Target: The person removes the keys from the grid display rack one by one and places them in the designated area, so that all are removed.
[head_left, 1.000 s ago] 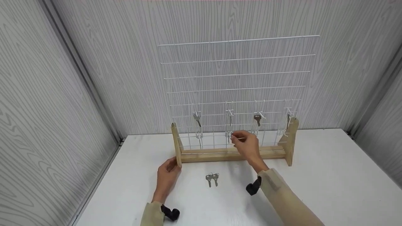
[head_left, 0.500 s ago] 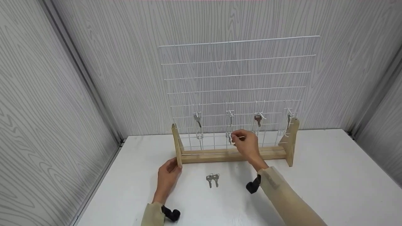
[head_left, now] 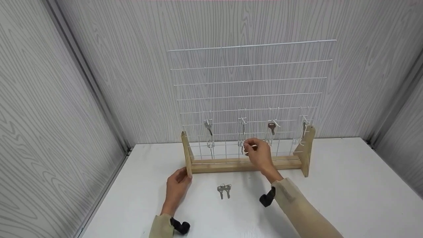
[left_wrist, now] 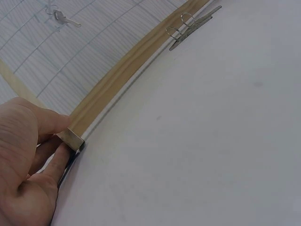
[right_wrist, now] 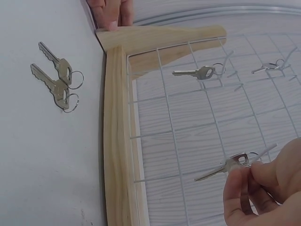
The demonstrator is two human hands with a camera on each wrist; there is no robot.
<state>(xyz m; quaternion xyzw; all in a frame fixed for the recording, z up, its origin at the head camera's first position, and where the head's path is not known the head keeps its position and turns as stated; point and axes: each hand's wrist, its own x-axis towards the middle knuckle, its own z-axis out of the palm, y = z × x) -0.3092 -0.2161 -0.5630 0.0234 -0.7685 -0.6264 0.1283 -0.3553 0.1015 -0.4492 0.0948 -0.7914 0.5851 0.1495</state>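
Note:
My right hand (head_left: pixel 259 153) is at the lower row of the wire grid (head_left: pixel 251 79), by the second hook from the left. Between its thumb and fingertips it pinches a silver key (right_wrist: pixel 233 163) at the head, beside the ring. The ring lies by the white hook tip (right_wrist: pixel 269 149), and the blade points down toward the wooden base (right_wrist: pixel 115 141). At the grid's left end, my left hand (head_left: pixel 176 186) grips the front foot of the wooden side support (left_wrist: pixel 71 139). Two silver keys with rings (head_left: pixel 224 191) lie side by side on the table before the base.
Across the upper row hang several keys, among them a brown-looking one (head_left: pixel 271 128). Another silver key (right_wrist: pixel 202 72) hangs at the lower left. A right wooden support (head_left: pixel 308 150) holds the grid's other end. Wood-grain panels (head_left: pixel 132 82) enclose the white table (head_left: pixel 347 185).
The head view has shifted slightly, so the scene sits a little lower. Both hands stay at the same places on the stand and at the hook.

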